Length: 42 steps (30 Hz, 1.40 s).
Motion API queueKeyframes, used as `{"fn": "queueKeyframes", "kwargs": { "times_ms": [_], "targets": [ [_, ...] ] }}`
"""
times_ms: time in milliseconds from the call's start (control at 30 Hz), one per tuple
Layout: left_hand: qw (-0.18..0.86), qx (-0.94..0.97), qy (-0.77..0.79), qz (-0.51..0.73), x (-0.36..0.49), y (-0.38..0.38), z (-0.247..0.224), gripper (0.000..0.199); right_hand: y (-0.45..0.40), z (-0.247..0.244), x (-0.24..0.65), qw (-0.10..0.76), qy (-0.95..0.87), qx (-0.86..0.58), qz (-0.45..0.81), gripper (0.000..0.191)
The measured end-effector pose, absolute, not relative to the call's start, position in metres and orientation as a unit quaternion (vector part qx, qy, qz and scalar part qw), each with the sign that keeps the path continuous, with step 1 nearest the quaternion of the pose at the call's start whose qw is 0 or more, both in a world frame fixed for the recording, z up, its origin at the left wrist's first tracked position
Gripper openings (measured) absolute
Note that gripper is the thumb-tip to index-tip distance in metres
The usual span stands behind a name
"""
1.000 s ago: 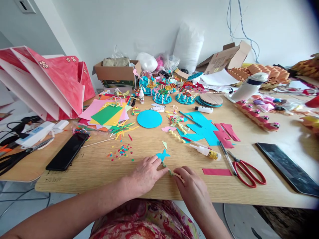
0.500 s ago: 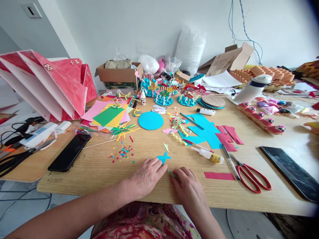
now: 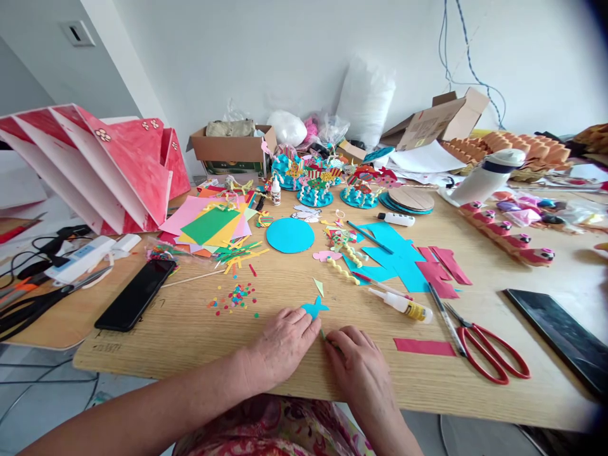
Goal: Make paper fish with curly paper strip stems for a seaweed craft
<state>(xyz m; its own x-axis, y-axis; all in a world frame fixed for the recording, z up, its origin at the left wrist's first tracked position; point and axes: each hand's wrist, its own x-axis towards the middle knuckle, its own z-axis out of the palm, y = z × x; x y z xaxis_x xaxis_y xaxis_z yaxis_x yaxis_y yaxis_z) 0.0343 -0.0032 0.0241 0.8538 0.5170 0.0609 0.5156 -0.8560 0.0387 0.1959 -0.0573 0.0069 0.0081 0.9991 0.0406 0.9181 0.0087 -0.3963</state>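
My left hand [image 3: 287, 339] lies on the table with its fingers together, pressing down a blue paper fish cutout [image 3: 317, 308] whose tail shows past the fingertips. Close on its right, my right hand [image 3: 358, 354] is closed in a pinch on a thin green paper strip [image 3: 323, 333]. Most of that strip is hidden by the fingers. Just above the cutout lies a pale green paper scrap [image 3: 318, 287]. A blue paper disc [image 3: 290, 235] sits farther back.
Red-handled scissors [image 3: 494, 351], a pen [image 3: 446, 320], a red strip [image 3: 424, 347] and a glue bottle [image 3: 403, 305] lie on the right. Confetti dots [image 3: 237, 296] and a phone [image 3: 135, 296] are on the left. Decorated blue discs [image 3: 313, 197] stand behind.
The view has shifted slightly, so the whole table sits a little lower. The green strip shows less between my hands, and both hands keep nearly the same place.
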Motion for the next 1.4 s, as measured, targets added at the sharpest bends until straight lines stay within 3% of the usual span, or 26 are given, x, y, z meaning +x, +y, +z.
{"fn": "queueKeyframes", "kwargs": {
  "times_ms": [200,400,600,900,1200,1400],
  "targets": [
    [0.011,0.961,0.273,0.038,0.035,-0.004,0.025,0.033,-0.058,0.008,0.196,0.144,-0.692,-0.692,0.146,0.018],
    [0.016,0.961,0.274,0.042,0.035,-0.005,0.022,0.031,-0.036,0.028,0.215,0.182,-0.682,-0.685,0.182,0.024],
    [0.031,0.96,0.277,0.027,0.036,-0.003,0.028,0.03,0.025,0.037,0.221,0.077,-0.701,-0.697,0.133,0.015],
    [0.052,0.957,0.285,0.024,0.037,-0.004,0.036,0.026,0.066,0.027,0.209,0.036,-0.704,-0.698,0.13,0.009],
    [0.061,0.954,0.292,0.032,0.037,-0.005,0.036,0.023,0.07,0.025,0.213,0.076,-0.687,-0.698,0.188,0.01],
    [0.038,0.957,0.288,0.027,0.037,-0.004,0.03,0.024,0.07,0.051,0.194,0.146,-0.721,-0.628,0.253,0.01]
  ]
}}
